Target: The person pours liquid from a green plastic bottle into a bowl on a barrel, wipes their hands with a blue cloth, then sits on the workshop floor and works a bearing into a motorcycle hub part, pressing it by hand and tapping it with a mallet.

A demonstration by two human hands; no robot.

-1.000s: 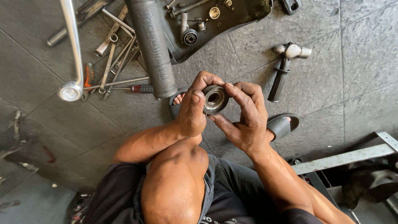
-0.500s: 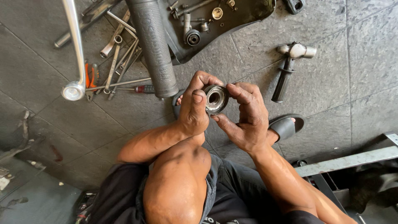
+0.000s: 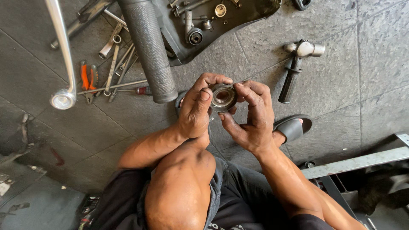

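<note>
above the knee | round greasy metal bearing [image 3: 223, 97] | left hand [image 3: 197, 111] and right hand [image 3: 251, 116] both clamped on it

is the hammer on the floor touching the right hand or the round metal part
Apart. The head view shows bare grey floor between the hammer and both the right hand and the round metal part.

Ring part [image 3: 223, 97] rim half hidden by hands; chrome bar [image 3: 59, 47] cut off at top edge.
</note>
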